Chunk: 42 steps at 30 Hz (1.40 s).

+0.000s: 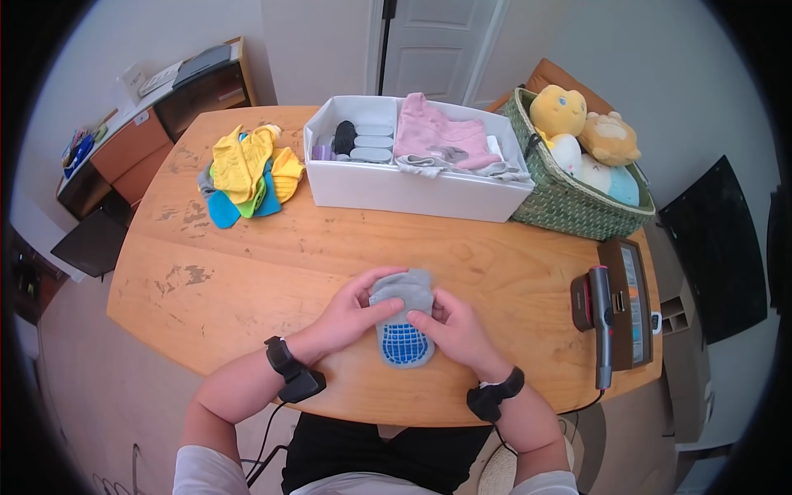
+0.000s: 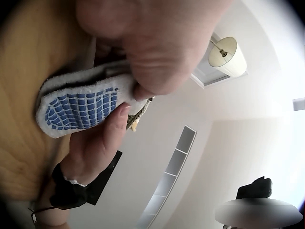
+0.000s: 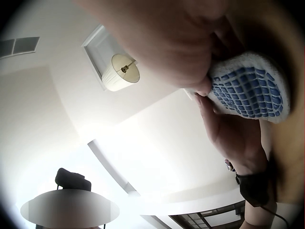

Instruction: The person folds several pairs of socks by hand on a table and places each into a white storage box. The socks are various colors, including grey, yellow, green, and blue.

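Note:
A pair of grey socks [image 1: 404,289] with a blue grid of grip pads on the sole is held just above the front middle of the table, toe end toward the person. The left hand [image 1: 355,313] pinches it from the left, thumb on top. From the right, the right hand [image 1: 458,330] grips it, its thumb near the grid's upper edge. The left wrist view shows two layers of the socks [image 2: 81,107] lying one on the other. In the right wrist view the blue grid of the socks [image 3: 250,90] faces the camera.
A white divided box [image 1: 421,194] with rolled items and pink clothing stands at the back. Left of it lies a pile of yellow, green and blue socks [image 1: 243,173]. A green basket of plush toys [image 1: 577,198], a hair tool [image 1: 603,330] and a brown case [image 1: 631,305] are at right.

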{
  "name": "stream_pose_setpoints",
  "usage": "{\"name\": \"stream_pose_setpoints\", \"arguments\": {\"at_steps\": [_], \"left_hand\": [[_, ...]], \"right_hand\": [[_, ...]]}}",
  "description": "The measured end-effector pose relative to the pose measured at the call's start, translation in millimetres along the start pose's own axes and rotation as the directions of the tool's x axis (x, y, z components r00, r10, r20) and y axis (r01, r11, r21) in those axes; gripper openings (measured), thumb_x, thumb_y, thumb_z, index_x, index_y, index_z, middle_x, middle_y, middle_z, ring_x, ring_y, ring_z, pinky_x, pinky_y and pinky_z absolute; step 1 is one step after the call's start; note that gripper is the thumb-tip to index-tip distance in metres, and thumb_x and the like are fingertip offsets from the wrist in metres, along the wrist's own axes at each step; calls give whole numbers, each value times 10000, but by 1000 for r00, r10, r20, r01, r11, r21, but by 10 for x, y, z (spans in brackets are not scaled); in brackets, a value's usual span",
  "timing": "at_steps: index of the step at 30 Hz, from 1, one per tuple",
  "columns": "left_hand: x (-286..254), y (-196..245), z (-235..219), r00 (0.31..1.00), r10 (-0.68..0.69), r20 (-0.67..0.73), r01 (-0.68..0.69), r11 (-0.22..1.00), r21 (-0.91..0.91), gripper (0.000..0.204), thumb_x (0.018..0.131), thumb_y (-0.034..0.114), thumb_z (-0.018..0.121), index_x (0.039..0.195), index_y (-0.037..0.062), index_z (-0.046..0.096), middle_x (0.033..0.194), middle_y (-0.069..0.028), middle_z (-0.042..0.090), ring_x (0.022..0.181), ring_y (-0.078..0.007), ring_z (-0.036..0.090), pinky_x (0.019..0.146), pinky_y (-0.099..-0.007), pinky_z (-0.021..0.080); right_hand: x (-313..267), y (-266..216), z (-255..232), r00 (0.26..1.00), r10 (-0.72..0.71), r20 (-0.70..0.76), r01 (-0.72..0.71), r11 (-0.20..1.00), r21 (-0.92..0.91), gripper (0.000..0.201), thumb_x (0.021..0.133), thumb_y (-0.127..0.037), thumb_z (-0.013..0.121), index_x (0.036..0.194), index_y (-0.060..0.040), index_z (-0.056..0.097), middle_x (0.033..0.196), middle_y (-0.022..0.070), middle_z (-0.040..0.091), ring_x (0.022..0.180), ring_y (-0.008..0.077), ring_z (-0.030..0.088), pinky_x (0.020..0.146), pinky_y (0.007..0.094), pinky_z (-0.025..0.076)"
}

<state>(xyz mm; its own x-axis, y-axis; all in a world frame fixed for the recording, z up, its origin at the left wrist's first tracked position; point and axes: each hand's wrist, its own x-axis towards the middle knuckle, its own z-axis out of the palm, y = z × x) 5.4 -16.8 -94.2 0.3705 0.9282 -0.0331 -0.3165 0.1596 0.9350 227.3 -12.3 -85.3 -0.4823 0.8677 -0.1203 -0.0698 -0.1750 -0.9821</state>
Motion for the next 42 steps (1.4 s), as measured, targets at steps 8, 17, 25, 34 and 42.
{"name": "stream_pose_setpoints", "arguments": {"at_steps": [8, 17, 25, 34, 42], "left_hand": [[141, -53, -195, 949, 63, -310, -90, 993, -75, 445, 1056, 77, 606, 1483, 33, 485, 1200, -129, 739, 1070, -161, 707, 940, -297, 557], [219, 29, -253, 939, 176, -296, -172, 984, 39, 460, 1046, 28, 593, 1489, 50, 471, 1215, -152, 721, 1086, -161, 697, 930, -292, 566], [298, -25, -390, 959, 85, -272, -36, 983, 180, 444, 1024, 1, 613, 1451, 45, 500, 1186, -112, 691, 1146, -168, 666, 976, -305, 554], [272, 30, -407, 957, 4, -290, 62, 974, 218, 302, 1040, 108, 638, 1333, 39, 614, 1158, -57, 667, 988, -98, 638, 848, -262, 524], [199, 23, -492, 837, 402, -373, -31, 714, 699, 288, 972, 162, 723, 1224, 28, 686, 986, -63, 663, 828, -126, 602, 769, -290, 516]], "right_hand": [[15, -4, 21, 995, 81, 67, -71, 988, -135, 541, 1009, -42, 659, 1450, -28, 346, 1033, 119, 682, 881, 139, 699, 722, 274, 571], [23, 60, -19, 992, 94, 87, -83, 988, -129, 274, 1022, -13, 610, 1247, -52, 460, 929, 71, 651, 777, 113, 675, 672, 254, 545], [6, 102, -38, 996, 73, 55, -53, 950, -308, 159, 1004, -68, 644, 1139, -36, 568, 792, -11, 594, 659, 44, 578, 587, 233, 467], [-10, 105, -64, 996, 57, 71, -27, 929, -369, 185, 981, -121, 691, 1127, -36, 616, 760, -35, 575, 635, 38, 518, 570, 243, 414], [-27, 11, -33, 995, 74, 67, -39, 906, -421, 202, 978, -142, 704, 1133, -39, 627, 769, -20, 603, 661, 67, 549, 606, 266, 450]]}}
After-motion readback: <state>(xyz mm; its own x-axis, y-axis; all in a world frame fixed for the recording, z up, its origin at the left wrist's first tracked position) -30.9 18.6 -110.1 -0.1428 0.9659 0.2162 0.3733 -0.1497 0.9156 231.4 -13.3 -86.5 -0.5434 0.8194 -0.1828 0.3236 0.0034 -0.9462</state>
